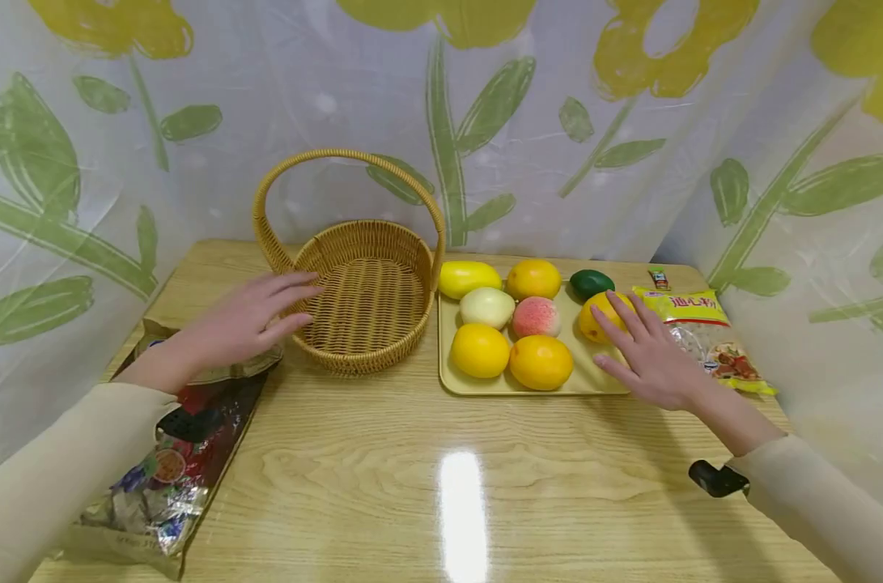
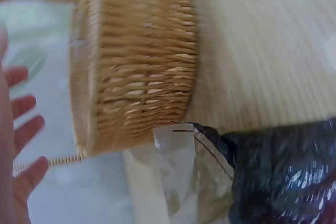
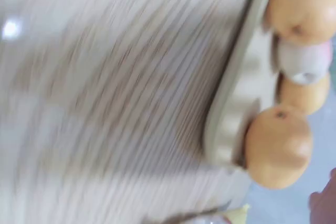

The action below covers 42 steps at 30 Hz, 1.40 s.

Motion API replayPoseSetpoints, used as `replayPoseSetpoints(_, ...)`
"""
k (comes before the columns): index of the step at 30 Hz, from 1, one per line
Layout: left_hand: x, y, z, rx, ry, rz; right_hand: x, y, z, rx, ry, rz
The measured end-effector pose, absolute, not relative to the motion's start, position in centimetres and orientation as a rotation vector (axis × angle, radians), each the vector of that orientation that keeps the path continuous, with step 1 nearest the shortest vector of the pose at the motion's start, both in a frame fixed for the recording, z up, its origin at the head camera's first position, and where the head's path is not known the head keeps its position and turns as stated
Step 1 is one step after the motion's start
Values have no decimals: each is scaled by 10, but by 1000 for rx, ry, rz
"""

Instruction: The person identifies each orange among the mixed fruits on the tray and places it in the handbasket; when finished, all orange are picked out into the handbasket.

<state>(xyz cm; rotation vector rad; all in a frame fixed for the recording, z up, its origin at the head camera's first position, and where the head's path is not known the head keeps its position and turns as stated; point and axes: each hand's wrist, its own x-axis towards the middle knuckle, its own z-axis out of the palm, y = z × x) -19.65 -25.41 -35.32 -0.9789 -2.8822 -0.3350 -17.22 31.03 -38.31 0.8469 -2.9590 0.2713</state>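
My left hand [image 1: 248, 320] is held over the left rim of a round wicker basket [image 1: 364, 362] with a tall handle, fingers extended and holding nothing. In the left wrist view its fingers [image 2: 29, 132] look loosely spread, apart from the basket wall. My right hand [image 1: 652, 356] reaches over the right end of a shallow yellow tray [image 1: 601, 382], fingers spread. Beneath its fingertips lies an orange [image 1: 592, 322], partly covered in the head view. The right wrist view shows a gap between hand and orange [image 3: 278, 148]. No fruit shows inside the basket.
On the tray are a lemon [image 1: 470, 279], a peach [image 1: 536, 317], a pale round fruit [image 1: 487, 308], a dark green fruit [image 1: 591, 284] and several oranges [image 1: 541, 363]. A yellow food packet [image 1: 711, 332] and small sachet [image 1: 659, 279] lie right; a large dark bag [image 1: 171, 470] lies left.
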Motion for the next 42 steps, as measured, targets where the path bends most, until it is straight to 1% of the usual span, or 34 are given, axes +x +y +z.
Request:
replayPoseSetpoints(4, -199, -270, -356, -670, -2882, -838, -162, 302, -373, 718, -3030, 662)
replayPoseSetpoints(6, -200, -276, -360, -563, -2915, -978, -156, 298, -367, 652, -3063, 813)
replayPoseSetpoints(14, -207, -290, -381, -399, -3072, -1330, -142, 286, -354, 498, -3050, 1136)
replayPoseSetpoints(22, -215, -295, -397, -282, -3022, -1651, -132, 278, -361, 289, -2980, 1401)
replayPoseSetpoints(25, -215, -293, -399, -240, -2982, -1724, -131, 274, -366, 254, -2934, 1479)
replayPoseSetpoints(34, -213, -289, -405, -238, -2791, -1958, -141, 259, -392, 338, -2880, 1630)
replayPoseSetpoints(42, -213, -291, -410, -267, -2714, -2018, -148, 241, -409, 353, -2886, 1604)
